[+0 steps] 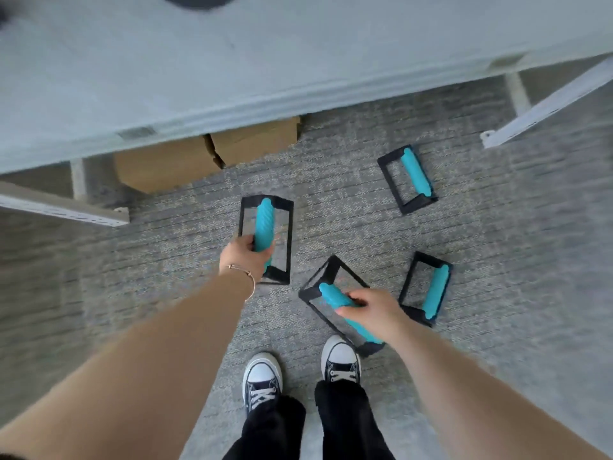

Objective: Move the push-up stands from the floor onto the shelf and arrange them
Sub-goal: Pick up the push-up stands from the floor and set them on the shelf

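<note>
Several push-up stands with black frames and teal grips are in view over the grey carpet. My left hand (pixel 247 257) is closed around the teal grip of one stand (pixel 265 224) left of centre. My right hand (pixel 368 308) grips the teal handle of a second stand (pixel 328 293), which is tilted. Two more stands rest on the carpet: one at the right (pixel 428 288) beside my right hand, one farther back at the right (pixel 408 177). The pale grey shelf (pixel 232 61) spans the top of the view, above the floor.
Cardboard boxes (pixel 205 154) sit under the shelf. White shelf legs and rails stand at the left (pixel 66 204) and right (pixel 547 107). My two sneakers (pixel 298 370) stand on the carpet just below the held stands. A dark round object (pixel 195 0) lies at the shelf's far edge.
</note>
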Demonstrator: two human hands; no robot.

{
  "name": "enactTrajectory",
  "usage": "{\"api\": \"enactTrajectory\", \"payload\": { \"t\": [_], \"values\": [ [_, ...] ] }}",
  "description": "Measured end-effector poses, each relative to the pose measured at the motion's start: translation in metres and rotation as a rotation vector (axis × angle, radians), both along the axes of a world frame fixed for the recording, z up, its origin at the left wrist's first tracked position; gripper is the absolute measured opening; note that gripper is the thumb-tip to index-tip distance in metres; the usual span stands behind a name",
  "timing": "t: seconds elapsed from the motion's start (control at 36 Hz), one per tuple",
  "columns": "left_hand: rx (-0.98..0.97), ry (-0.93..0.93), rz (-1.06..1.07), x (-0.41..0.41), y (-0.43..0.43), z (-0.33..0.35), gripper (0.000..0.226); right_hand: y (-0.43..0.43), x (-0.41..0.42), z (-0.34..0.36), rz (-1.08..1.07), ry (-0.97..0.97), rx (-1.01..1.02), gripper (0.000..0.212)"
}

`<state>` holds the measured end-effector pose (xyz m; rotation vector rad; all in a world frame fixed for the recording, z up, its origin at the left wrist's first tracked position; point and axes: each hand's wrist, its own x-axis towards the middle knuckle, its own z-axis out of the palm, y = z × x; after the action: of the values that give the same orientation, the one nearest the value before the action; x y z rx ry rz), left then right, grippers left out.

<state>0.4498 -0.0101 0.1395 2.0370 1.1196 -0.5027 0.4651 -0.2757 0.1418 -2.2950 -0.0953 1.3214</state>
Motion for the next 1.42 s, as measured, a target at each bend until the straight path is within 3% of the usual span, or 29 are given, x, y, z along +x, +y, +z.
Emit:
{"api": "enactTrajectory", "payload": {
  "t": [0.11,0.28,0.39,0.5,0.58,0.72,0.83,0.92,1.03,1.28,1.42],
  "values": [
    [-0.036,0.004,0.029,-0.015,-0.013,0.097,0.033,-0.002,0.001,0.097,-0.223,-0.010,0.051,0.025],
    [-0.142,-0.042,0.191,-0.030,-0.027,0.237,0.041,0.000,0.005,0.237,-0.484,-0.046,0.105,0.027],
    [-0.134,-0.090,0.201,-0.039,-0.030,0.320,0.031,0.003,0.009,0.316,-0.679,-0.072,0.144,0.041],
    [-0.107,-0.121,0.179,-0.043,-0.031,0.391,0.029,0.011,0.010,0.392,-0.791,-0.083,0.221,0.017],
    [-0.106,-0.158,0.153,-0.040,-0.029,0.442,0.032,0.017,0.014,0.444,-0.789,-0.104,0.258,0.011],
    [-0.114,-0.263,0.107,-0.025,-0.020,0.525,0.035,0.025,0.030,0.514,-0.813,-0.167,0.328,0.038],
    [-0.100,-0.375,0.088,-0.007,-0.011,0.579,0.032,0.036,0.051,0.564,-0.862,-0.217,0.398,0.031],
    [-0.133,-0.450,0.109,0.004,-0.004,0.613,0.034,0.046,0.067,0.599,-0.852,-0.282,0.436,0.039],
    [-0.164,-0.529,0.102,0.017,0.005,0.653,0.027,0.061,0.084,0.655,-0.868,-0.335,0.511,0.025],
    [-0.387,-0.627,0.103,0.030,0.015,0.743,0.018,0.066,0.118,0.755,-0.822,-0.401,0.608,0.039],
    [-0.496,-0.599,0.133,0.048,0.028,0.788,0.041,0.071,0.142,0.799,-0.758,-0.447,0.629,0.032]
  ]
}}
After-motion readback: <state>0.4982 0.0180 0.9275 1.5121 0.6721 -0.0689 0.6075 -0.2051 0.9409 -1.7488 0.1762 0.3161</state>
